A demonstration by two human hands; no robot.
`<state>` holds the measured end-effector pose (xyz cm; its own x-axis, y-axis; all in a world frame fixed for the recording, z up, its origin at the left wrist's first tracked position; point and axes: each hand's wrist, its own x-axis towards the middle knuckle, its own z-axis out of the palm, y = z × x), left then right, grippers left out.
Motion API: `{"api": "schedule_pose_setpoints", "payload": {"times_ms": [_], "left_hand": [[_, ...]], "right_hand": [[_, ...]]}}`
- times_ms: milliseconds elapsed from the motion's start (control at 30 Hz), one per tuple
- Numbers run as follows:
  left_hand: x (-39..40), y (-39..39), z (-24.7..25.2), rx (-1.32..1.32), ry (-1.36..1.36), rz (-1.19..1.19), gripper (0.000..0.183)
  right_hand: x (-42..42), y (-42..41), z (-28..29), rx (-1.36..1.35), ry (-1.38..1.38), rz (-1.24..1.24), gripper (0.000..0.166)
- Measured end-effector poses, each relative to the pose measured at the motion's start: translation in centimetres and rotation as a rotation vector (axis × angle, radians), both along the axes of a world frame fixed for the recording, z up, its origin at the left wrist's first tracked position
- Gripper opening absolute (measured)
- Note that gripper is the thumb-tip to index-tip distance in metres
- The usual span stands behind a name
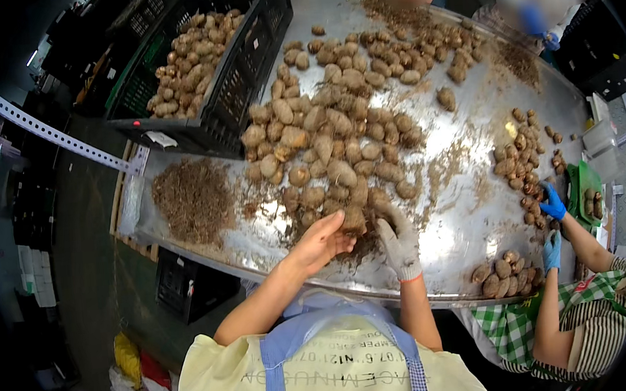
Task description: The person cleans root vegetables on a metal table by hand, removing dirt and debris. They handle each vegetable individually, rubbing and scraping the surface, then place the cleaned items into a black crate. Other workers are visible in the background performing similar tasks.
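My bare left hand point(321, 245) holds a brown, hairy taro corm point(354, 220) between thumb and fingers, just above the metal table point(229, 257). Beside it, my right hand point(398, 238) wears a pale knit glove with soiled brown fingers. The gloved fingers arch toward the corm, thumb parted from them, and I make out nothing held between them. A large heap of taro corms point(322, 139) spreads over the table beyond both hands. Loose dark root fibres point(358, 250) lie beneath my hands.
A black plastic crate point(233, 97) of corms stands at the left. Fibre debris point(193, 202) is piled by the table's left edge. At right, a co-worker's blue-gloved hands point(553, 201) are near smaller corms point(519, 151) and a green scale point(586, 193). Other people stand across the table.
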<state>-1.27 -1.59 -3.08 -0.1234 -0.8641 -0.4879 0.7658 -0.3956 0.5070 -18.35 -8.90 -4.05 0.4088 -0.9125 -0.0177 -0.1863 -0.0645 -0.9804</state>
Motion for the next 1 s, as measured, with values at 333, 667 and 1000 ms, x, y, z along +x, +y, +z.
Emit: {"api": "schedule_pose_setpoints", "payload": {"times_ms": [333, 667, 1000], "left_hand": [[-1.0, 0.9, 1.0, -0.043, 0.163, -0.056, 0.044], [-1.9, 0.7, -1.2, 0.024, 0.034, -0.026, 0.044], [-1.0, 0.3, 1.8, -0.205, 0.021, -0.086, 0.038]], "right_hand": [[0.9, -0.9, -0.5, 0.204, -0.103, -0.2, 0.013], [0.6, 1.2, 2.1, -0.317, 0.109, 0.037, 0.015], [-1.8, -0.5, 0.8, -0.329, 0.291, -0.025, 0.028]]}}
